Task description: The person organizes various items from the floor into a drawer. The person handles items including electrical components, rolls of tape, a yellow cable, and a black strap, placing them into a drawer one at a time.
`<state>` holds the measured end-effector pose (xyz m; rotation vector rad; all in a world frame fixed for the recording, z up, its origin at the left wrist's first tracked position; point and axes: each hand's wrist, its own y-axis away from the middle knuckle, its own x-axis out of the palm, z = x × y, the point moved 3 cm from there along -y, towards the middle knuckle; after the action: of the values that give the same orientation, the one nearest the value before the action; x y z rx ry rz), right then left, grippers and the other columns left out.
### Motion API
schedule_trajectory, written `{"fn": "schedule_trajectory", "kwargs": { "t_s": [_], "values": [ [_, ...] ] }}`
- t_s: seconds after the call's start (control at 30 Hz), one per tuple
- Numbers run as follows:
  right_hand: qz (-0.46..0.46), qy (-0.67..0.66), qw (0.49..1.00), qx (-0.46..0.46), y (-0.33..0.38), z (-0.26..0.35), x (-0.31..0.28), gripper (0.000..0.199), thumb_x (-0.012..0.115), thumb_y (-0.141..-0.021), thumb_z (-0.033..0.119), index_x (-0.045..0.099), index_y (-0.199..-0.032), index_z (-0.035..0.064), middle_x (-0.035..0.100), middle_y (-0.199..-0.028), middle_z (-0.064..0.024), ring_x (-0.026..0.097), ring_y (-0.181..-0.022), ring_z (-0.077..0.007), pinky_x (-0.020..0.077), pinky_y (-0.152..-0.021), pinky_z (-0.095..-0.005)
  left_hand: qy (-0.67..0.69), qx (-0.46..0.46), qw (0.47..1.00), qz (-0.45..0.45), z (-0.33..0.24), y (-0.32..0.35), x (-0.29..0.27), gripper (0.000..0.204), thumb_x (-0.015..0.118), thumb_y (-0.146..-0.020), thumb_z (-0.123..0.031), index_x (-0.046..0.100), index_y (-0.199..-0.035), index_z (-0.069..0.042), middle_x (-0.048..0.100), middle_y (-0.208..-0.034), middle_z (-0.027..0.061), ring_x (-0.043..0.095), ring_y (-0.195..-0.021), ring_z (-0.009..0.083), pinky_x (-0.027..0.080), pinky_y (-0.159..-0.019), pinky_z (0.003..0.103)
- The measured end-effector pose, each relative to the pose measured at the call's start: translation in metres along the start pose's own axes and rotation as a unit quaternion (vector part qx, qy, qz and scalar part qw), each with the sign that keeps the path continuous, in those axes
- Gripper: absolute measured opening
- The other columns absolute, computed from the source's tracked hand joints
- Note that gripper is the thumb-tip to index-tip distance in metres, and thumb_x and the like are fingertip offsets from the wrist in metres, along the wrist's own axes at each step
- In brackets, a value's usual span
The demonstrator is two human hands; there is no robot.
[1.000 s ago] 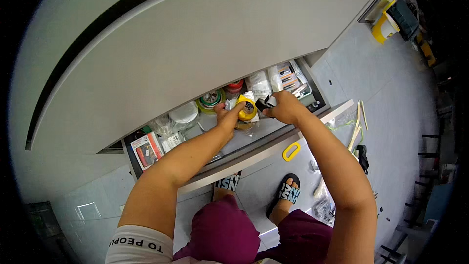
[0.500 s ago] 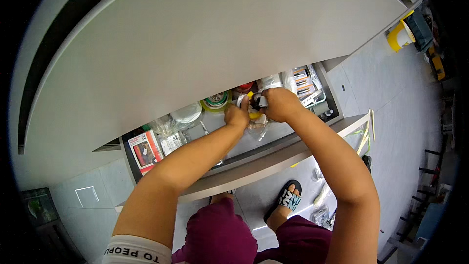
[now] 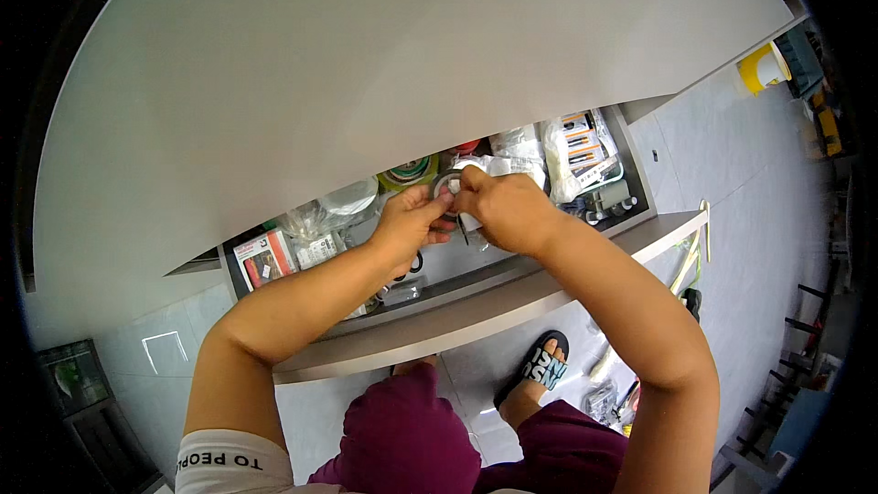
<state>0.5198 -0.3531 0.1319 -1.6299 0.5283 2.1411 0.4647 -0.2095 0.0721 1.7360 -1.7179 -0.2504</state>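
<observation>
Over an open drawer (image 3: 512, 276) both my hands meet at a grey ring that looks like a roll of tape (image 3: 438, 187). My left hand (image 3: 407, 224) grips its near left side between thumb and fingers. My right hand (image 3: 514, 210) is closed at its right side, the fingertips pinched against it. A small white piece (image 3: 470, 221) shows under the right fingers; I cannot make out whether it belongs to the roll. Just behind the hands lie a green-rimmed round spool (image 3: 407, 174) and white plastic-wrapped packs (image 3: 512, 167).
The drawer's left end holds a red-and-white box (image 3: 265, 259) and clear bags; its right end has orange-and-white packets (image 3: 581, 142) and grey cylinders (image 3: 611, 197). A grey cabinet top (image 3: 412, 55) overhangs the back. Yellowish straps (image 3: 690, 261) hang at the front right corner.
The yellow and dark items between my hands are gone from sight, and the grey roll now shows there. My left hand has shifted left and turned, its fingers showing.
</observation>
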Motion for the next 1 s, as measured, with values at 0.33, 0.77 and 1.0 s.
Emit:
{"fn": "schedule_trajectory", "kwargs": {
  "t_s": [0.33,0.77,1.0],
  "values": [
    [-0.002,-0.099,0.988,0.122,0.000,-0.014,-0.001,0.046,0.071,-0.065,0.011,0.056,-0.108,0.0117,0.055,-0.109,-0.0133,0.061,-0.088,-0.0320,0.0507,-0.073,-0.0402,0.032,-0.154,0.974,-0.161,0.048,-0.016,-0.053,0.036,0.068,-0.082,-0.015,0.050,-0.108,0.003,0.057,-0.104,0.0137,0.059,-0.096,0.0272,0.054,-0.079,0.033],
    [0.138,-0.588,0.782,0.153,0.005,-0.029,0.009,0.065,0.058,-0.065,-0.006,0.046,-0.129,0.0006,0.055,-0.119,-0.0182,0.054,-0.109,-0.0241,0.0415,-0.093,-0.0313,-0.085,0.002,0.995,-0.060,-0.005,0.026,0.013,0.078,0.064,-0.084,-0.037,0.022,-0.142,-0.005,0.038,-0.133,0.0147,0.045,-0.116,0.0229,0.042,-0.091,0.039],
    [0.198,-0.372,0.898,0.125,0.005,-0.016,0.018,0.030,0.073,-0.070,0.006,0.064,-0.098,0.0018,0.068,-0.085,-0.0093,0.064,-0.080,-0.0170,0.0489,-0.073,-0.0290,-0.068,-0.014,0.997,0.045,0.008,0.022,-0.001,0.034,0.067,-0.083,-0.013,0.055,-0.114,-0.003,0.061,-0.095,0.0079,0.061,-0.080,0.0145,0.052,-0.069,0.026]
  ]
}}
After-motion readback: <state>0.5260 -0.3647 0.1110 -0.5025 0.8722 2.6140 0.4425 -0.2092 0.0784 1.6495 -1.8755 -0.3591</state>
